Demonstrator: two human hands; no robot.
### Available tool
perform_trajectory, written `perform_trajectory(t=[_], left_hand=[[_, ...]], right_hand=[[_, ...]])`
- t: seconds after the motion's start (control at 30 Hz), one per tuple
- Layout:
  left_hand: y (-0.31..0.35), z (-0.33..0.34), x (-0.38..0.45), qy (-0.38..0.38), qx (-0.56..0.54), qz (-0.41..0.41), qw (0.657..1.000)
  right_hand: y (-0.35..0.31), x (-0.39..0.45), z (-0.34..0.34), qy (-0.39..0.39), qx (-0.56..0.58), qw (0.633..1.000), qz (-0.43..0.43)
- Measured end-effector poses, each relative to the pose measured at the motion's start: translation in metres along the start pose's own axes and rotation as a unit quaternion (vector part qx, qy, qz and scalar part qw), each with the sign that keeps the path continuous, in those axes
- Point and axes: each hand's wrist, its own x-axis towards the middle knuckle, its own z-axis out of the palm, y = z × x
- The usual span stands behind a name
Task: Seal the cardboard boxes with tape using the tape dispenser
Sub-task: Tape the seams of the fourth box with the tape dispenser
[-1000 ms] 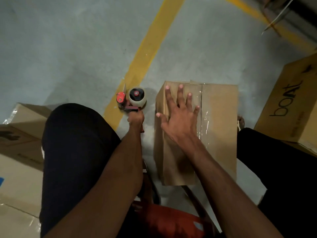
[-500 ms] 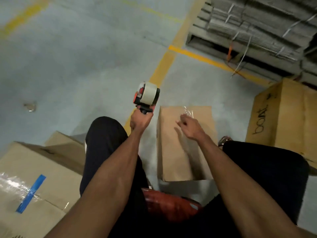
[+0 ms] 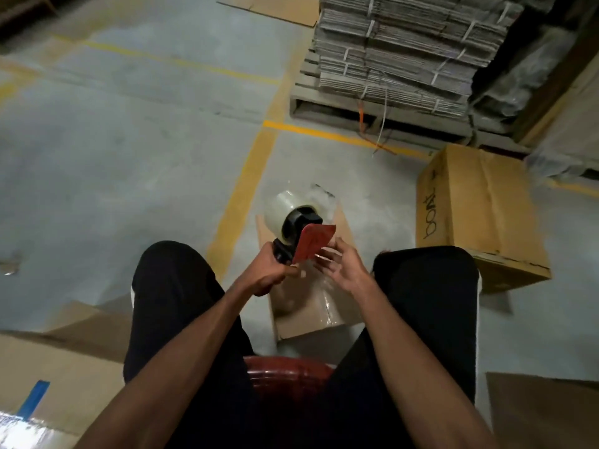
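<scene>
A small cardboard box (image 3: 311, 311) stands on the floor between my knees, with clear tape shining on its top. Above it my left hand (image 3: 267, 275) grips the handle of the tape dispenser (image 3: 299, 230), whose clear tape roll faces away and whose red plate points right. My right hand (image 3: 343, 268) hovers just right of the red plate with its fingers spread and relaxed; whether the fingertips touch the plate or a tape end I cannot tell.
A larger printed box (image 3: 479, 215) stands to the right. More cardboard boxes lie at the left (image 3: 55, 367) and bottom right (image 3: 544, 413). A pallet of bundled flat cardboard (image 3: 405, 50) sits ahead. I sit on a red stool (image 3: 288, 374). Yellow lines cross the concrete floor.
My left hand has raised the dispenser from beside the box to above it and turned it. My right hand left the box top and came up next to the dispenser. My view tilted upward.
</scene>
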Motion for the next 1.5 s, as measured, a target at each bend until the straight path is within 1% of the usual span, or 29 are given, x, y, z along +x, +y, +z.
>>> perform_trajectory(t=[0.1,0.17,0.33,0.5,0.57,0.67,0.73,0.8,0.97,1.1,1.23,1.33,1.4,1.5], left_hand=[[0.008,0.008,-0.006,-0.03,0.034,0.022,0.999],[0.01,0.009,-0.008,-0.039,0.056,0.025,0.997],[0.004,0.007,-0.006,-0.025,0.063,0.022,0.997],[0.006,0.005,-0.005,-0.028,0.066,0.037,0.997],[0.004,0.005,-0.004,-0.027,0.062,0.037,0.997],[0.004,0.005,-0.003,-0.034,0.06,0.032,0.997],[0.003,0.006,-0.001,-0.039,0.064,0.032,0.997],[0.003,0.008,0.001,-0.038,0.07,0.032,0.996],[-0.004,0.008,0.005,-0.036,0.076,0.04,0.996],[-0.01,0.007,0.007,-0.041,0.094,0.037,0.994],[-0.016,0.007,0.01,-0.033,0.122,0.025,0.992],[-0.018,0.004,0.012,-0.03,0.144,0.021,0.989],[-0.017,0.004,0.011,-0.03,0.155,0.028,0.987],[-0.014,0.002,0.01,-0.033,0.175,0.042,0.983]], right_hand=[[0.008,-0.004,-0.004,-0.017,0.046,0.998,0.03],[0.013,-0.002,-0.006,-0.008,0.052,0.998,0.031],[0.014,0.006,-0.003,0.015,0.014,1.0,-0.007],[0.014,0.005,0.003,-0.013,0.048,0.999,0.003],[0.014,0.009,0.004,-0.005,0.054,0.998,-0.01],[0.013,0.017,0.004,0.015,0.019,0.999,-0.037],[0.016,0.018,0.003,0.014,-0.021,0.999,-0.028],[0.018,0.018,0.003,0.004,-0.027,1.0,-0.007],[0.02,0.021,0.0,0.018,0.038,0.999,0.018],[0.017,0.017,-0.002,0.02,0.053,0.998,0.006],[0.015,0.016,0.0,0.003,0.04,0.999,-0.002],[0.015,0.02,-0.002,0.027,-0.002,0.999,-0.025],[0.014,0.019,-0.003,0.035,-0.015,0.999,-0.023],[0.013,0.01,-0.003,0.031,-0.006,0.999,-0.023]])
